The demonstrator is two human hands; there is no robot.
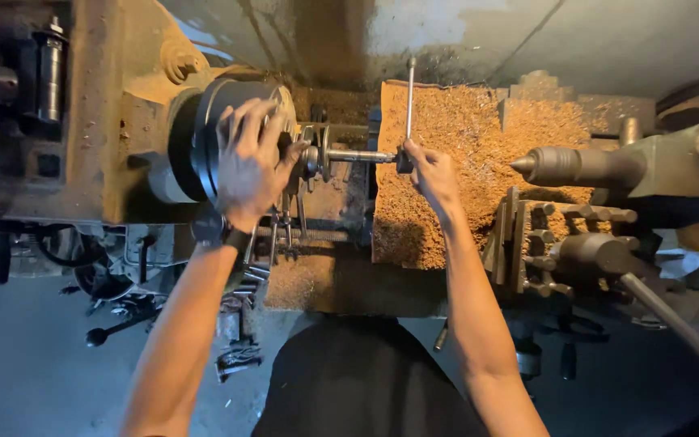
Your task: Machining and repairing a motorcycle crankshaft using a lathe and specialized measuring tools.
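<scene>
**Both hands on the lathe**

Here we are, looking straight down over a lathe, and both our hands are on it. Our left hand [248, 162] is spread wide across the dark round chuck [204, 142], fingers fanned over its face and rim, palm pressed flat against it, a grip by spread rather than a closed fist. A dark watch [208, 229] sits on that wrist.

Over to the right hand [430, 174]: it's closed around the lower end of a T-handled key [408, 105], whose thin bar stands up and away from us. The key's head meets the end of a slim steel shaft [357, 156], which runs level from the chuck out toward our right hand.

Behind and under that hand we've got a great heap of golden chips [479, 137], piled thick over the bed. Further right, the tailstock [649, 166] points its cone-tipped centre [527, 164] back at the shaft, well apart from it. Just below that sits the tool post [527, 235], bristling with bolts, and a long lever [673, 324] slants off toward the lower right corner.
</scene>
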